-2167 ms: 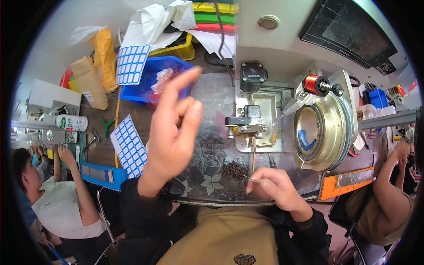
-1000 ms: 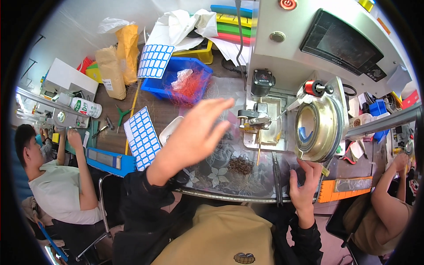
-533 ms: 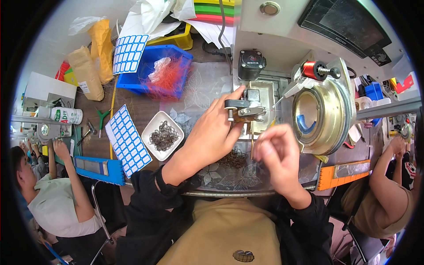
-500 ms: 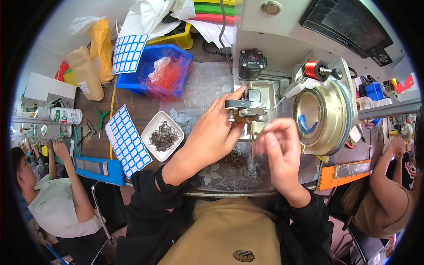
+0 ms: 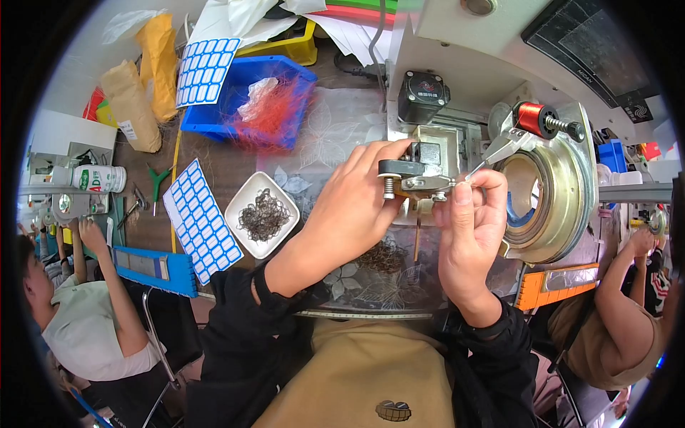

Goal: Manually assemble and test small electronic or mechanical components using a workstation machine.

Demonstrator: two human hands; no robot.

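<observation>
My left hand (image 5: 349,210) is wrapped about a small metal clamp (image 5: 421,177) with a black lever and a spring, on a winding machine. Close by, at the clamp's right end, my right hand (image 5: 471,239) has its thumb and forefinger pressed together; whatever they pinch is too fine to make out. The tip of a slanted metal wire guide (image 5: 492,150) comes down beside these fingertips. Above the guide sits a spool of red wire (image 5: 535,118). Right of my right hand stands a large brass-coloured ring (image 5: 553,207). A thin brown rod (image 5: 417,239) points down below the clamp.
Left of my left hand, a white dish (image 5: 232,212) holds dark wire coils. Label sheets (image 5: 203,228), a blue bin (image 5: 207,125) with red wire scraps and green-handled cutters (image 5: 158,187) lie farther left. More coils (image 5: 382,258) are near the table edge. A black motor (image 5: 423,98) stands behind the clamp.
My right hand has come up to the clamp's right end, its thumb and forefinger now pinched by the wire guide. My left hand stays on the clamp. The view has shifted slightly.
</observation>
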